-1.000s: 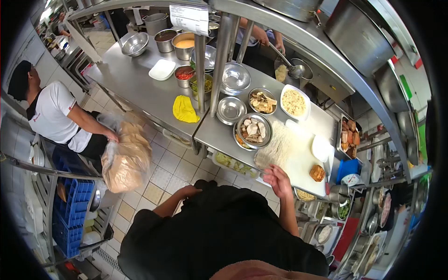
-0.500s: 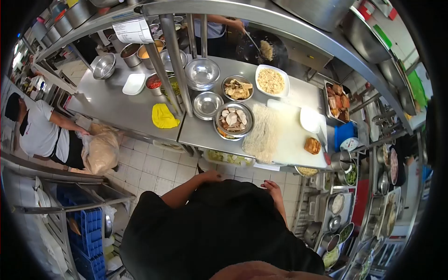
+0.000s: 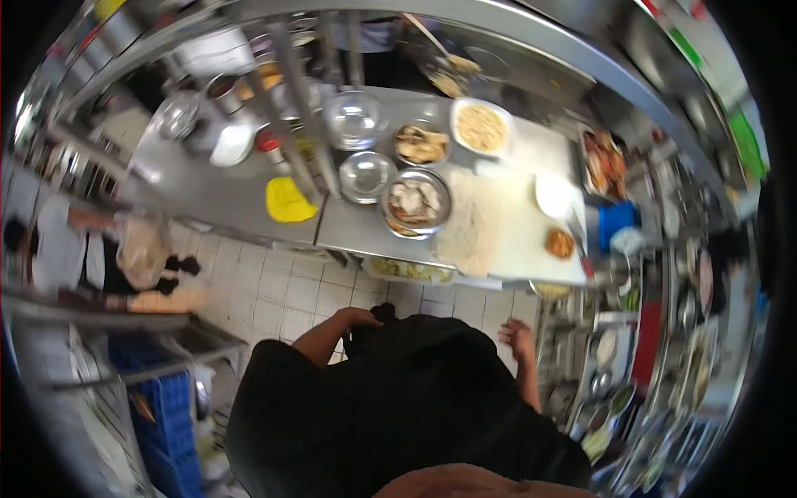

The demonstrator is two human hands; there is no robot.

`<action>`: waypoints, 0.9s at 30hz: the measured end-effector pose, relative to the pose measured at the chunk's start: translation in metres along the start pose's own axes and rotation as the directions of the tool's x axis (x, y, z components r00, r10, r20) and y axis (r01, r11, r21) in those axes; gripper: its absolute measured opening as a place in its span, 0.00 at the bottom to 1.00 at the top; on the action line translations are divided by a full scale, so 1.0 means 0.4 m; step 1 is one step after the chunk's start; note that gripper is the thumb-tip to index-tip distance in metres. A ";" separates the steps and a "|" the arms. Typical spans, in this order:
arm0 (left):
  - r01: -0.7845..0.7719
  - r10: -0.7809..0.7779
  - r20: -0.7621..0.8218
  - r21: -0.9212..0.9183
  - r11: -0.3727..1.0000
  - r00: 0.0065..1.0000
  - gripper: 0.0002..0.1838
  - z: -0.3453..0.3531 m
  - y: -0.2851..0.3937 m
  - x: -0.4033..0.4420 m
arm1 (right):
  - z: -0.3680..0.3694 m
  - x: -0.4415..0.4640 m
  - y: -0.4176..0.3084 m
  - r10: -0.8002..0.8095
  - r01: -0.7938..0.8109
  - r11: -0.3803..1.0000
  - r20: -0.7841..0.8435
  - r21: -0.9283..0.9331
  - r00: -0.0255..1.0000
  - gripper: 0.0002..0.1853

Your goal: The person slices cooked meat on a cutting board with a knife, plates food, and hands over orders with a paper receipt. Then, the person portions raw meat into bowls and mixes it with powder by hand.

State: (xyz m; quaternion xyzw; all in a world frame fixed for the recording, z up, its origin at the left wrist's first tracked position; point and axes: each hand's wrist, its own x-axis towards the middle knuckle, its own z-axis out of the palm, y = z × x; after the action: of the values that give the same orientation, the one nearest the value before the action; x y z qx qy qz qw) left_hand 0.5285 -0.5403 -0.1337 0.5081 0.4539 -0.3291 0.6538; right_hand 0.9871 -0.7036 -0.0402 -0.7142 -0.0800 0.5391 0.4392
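My left hand (image 3: pixel 359 318) rests near the front of my dark clothing, its fingers partly hidden and blurred. Out to the right, my right hand (image 3: pixel 516 335) hangs in the air below the counter's front edge, fingers apart and holding nothing. Nearest in front on the steel counter (image 3: pixel 278 231) are a metal bowl of sliced pale food (image 3: pixel 415 201), a mat-like sheet of pale strands (image 3: pixel 465 224) and a white cutting board (image 3: pixel 531 241). A browned piece of food (image 3: pixel 559 242) lies on the board, beside a knife (image 3: pixel 579 241).
A yellow cloth (image 3: pixel 290 200), empty metal bowls (image 3: pixel 366 177) and a white dish of pale food (image 3: pixel 481 127) stand on the counter. Steel posts (image 3: pixel 290 100) hold an overhead shelf. At far left a person (image 3: pixel 58 241) has a plastic bag (image 3: pixel 144 251).
My right hand has moved right, its fingers now apart. The person at the left and the bag have shifted further left. Across the counter, the pan's food and utensil have moved. The view is blurrier.
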 end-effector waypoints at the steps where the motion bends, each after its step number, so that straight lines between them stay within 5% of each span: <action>1: 0.067 -0.062 0.066 -0.081 0.994 0.996 0.37 0.015 0.020 0.011 | -0.037 0.033 0.012 -0.023 0.022 0.998 -0.005 -0.051 1.000 0.18; 3: 0.004 0.005 0.049 -0.196 0.981 0.999 0.38 0.051 -0.043 0.128 | -0.067 -0.001 -0.046 -0.143 0.135 0.983 -0.063 -0.125 0.988 0.14; 7: -0.156 0.159 -0.205 0.032 0.987 0.966 0.35 0.105 0.038 0.047 | -0.194 0.014 -0.179 -0.308 0.314 0.949 -0.199 0.000 0.931 0.08; 10: -0.158 0.223 -0.280 0.238 0.958 0.934 0.32 0.116 0.214 -0.056 | -0.311 0.053 -0.282 -0.444 0.446 0.892 -0.335 -0.076 0.831 0.08; 13: -0.178 0.299 -0.268 0.398 0.900 0.916 0.30 0.152 0.484 -0.152 | -0.430 0.158 -0.352 -0.614 0.526 0.789 -0.396 -0.317 0.683 0.09; 14: -0.352 0.432 -0.092 0.443 0.824 0.897 0.29 0.105 0.430 0.023 | -0.451 0.199 -0.374 -0.694 0.527 0.716 -0.386 -0.457 0.608 0.10; 16: -0.380 0.501 -0.260 0.400 0.834 0.826 0.26 0.169 0.668 -0.063 | -0.459 0.246 -0.421 -0.832 0.497 0.514 -0.264 -0.699 0.489 0.15; 18: -0.443 0.535 -0.245 0.345 0.827 0.809 0.22 0.198 0.901 -0.111 | -0.460 0.310 -0.447 -0.876 0.420 0.328 -0.107 -0.846 0.470 0.17; 19: -0.548 0.680 -0.264 0.430 0.717 0.684 0.23 0.194 0.968 -0.066 | -0.462 0.340 -0.455 -0.887 0.379 0.223 -0.026 -0.898 0.461 0.18; 21: -0.590 0.637 -0.433 0.258 0.765 0.637 0.30 0.189 1.109 -0.010 | -0.463 0.396 -0.454 -0.857 0.403 0.204 0.036 -0.892 0.514 0.20; 24: -0.547 0.656 -0.629 0.403 0.734 0.417 0.32 0.135 1.273 0.085 | -0.485 0.442 -0.458 -0.802 0.442 0.220 0.096 -0.870 0.590 0.20; 27: -0.484 0.477 -0.644 0.184 0.855 0.598 0.31 0.107 1.357 0.140 | -0.513 0.419 -0.489 -0.706 0.395 0.289 0.084 -0.872 0.703 0.17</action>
State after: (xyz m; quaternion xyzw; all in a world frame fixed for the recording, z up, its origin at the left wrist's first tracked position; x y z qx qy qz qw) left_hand 1.0444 -0.4349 0.0161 0.6910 0.5054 0.0664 0.5126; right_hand 1.2978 -0.5986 -0.0110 -0.8326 -0.5023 0.1162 0.2021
